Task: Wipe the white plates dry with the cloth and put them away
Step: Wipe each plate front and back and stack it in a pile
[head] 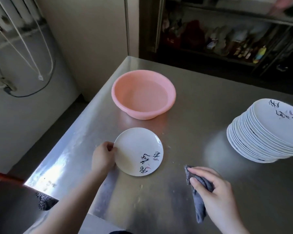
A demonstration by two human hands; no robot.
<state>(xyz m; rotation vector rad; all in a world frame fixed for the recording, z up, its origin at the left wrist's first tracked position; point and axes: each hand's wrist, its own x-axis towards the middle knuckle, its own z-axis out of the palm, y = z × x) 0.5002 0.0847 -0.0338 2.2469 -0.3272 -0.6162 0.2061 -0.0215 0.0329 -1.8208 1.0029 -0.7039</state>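
A: Left hand (103, 157)?
B: On the left rim of a single white plate (139, 151), fingers curled over the edge, pinching it. Plate lies flat on the steel tabletop (201, 102), face up, dark brush lettering on its near right part.

A: Right hand (215, 188)?
B: Holding the grey cloth (199, 200). Fingers wrapped round it, index finger laid along the top. Cloth bunched up, one end hanging down toward the tabletop's near edge. It sits right of the plate, clearly apart from it, not touching.

A: Other plates?
B: A tall stack of plates (264, 132) at the right edge of the tabletop, well apart from both hands. The top one has the same lettering. The stack leans a bit, rims fanned out on the left side.

A: Anything else on there?
B: A pink basin (143, 94), behind the single plate, near it but not touching. Can't tell whether there's water in it. Small wet specks on the tabletop around the plate.

A: Background?
B: Dark shelves (227, 31) behind the tabletop, contents blurred.
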